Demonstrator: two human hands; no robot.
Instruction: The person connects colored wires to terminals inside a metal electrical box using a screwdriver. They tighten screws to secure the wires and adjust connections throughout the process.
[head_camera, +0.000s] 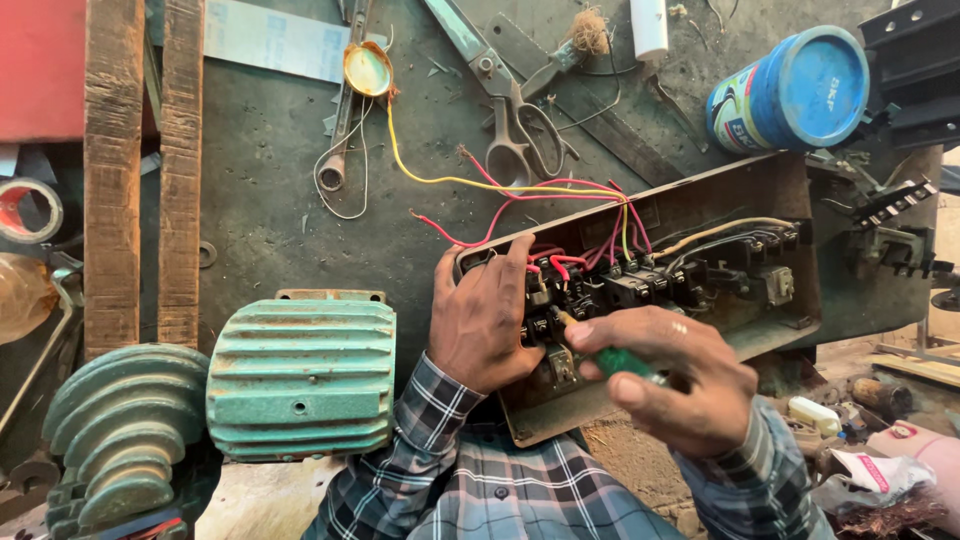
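Observation:
A rusty open metal switch box (700, 205) lies tilted on the dark workbench, full of black terminal blocks (640, 285) and red, yellow and black wires (560, 190). My left hand (485, 320) grips the box's left end, fingers resting on the terminals. My right hand (665, 385) holds a green-handled screwdriver (625, 362), its tip pointing at a terminal near the box's lower left.
A green ribbed electric motor (300, 378) with a stepped pulley (125, 430) sits at the left. Scissors (515, 125), a spanner (340, 120), a small yellow lid (368, 68) and a blue tin (790, 90) lie on the bench behind. Wooden slats (140, 170) stand at far left.

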